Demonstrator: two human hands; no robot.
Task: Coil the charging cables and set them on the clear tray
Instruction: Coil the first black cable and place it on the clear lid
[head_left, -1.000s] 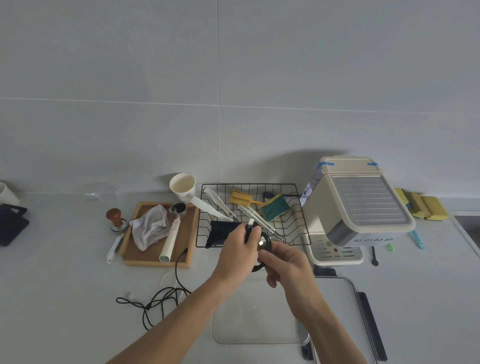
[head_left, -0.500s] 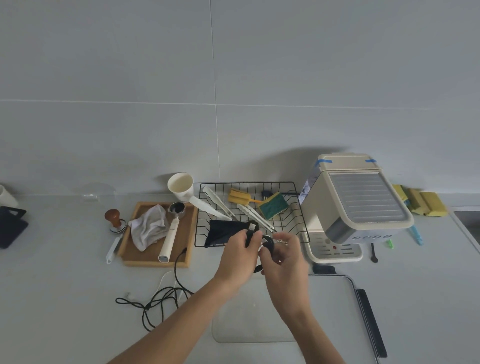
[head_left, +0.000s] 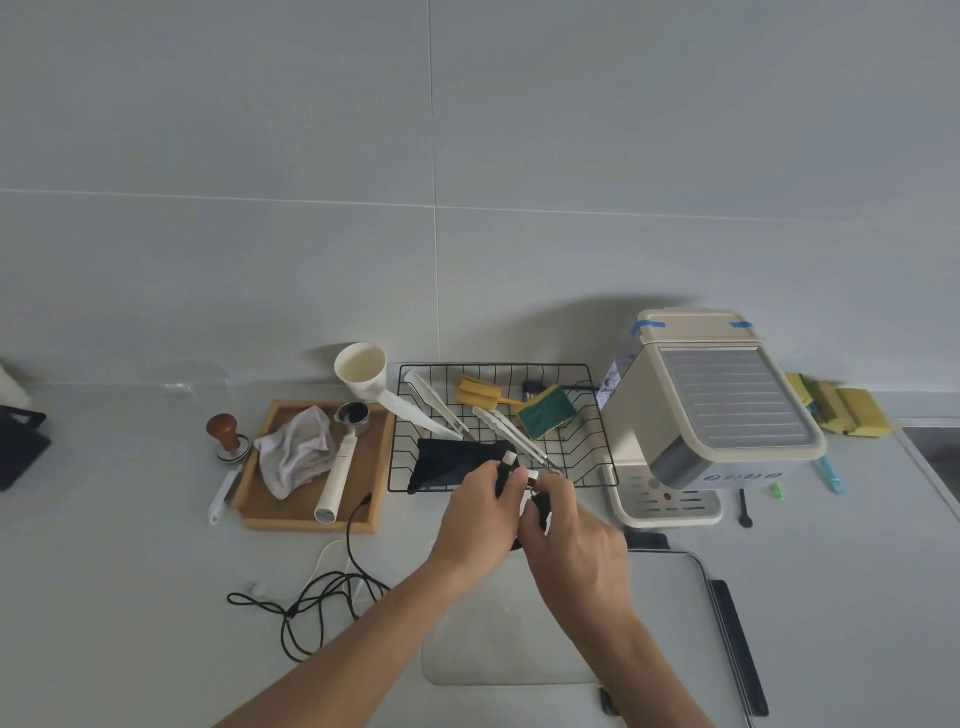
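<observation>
Cable one, black, is held coiled above the desk, over the far edge of the clear tray. Left hand grips the coil, a white-tipped plug standing up past its fingers. Right hand pinches a metal plug end beside it. Cable two, black, lies loose and tangled on the desk left of the tray; a white cable runs through it. Count: three cables, one tray. No legible writing or brand marks.
</observation>
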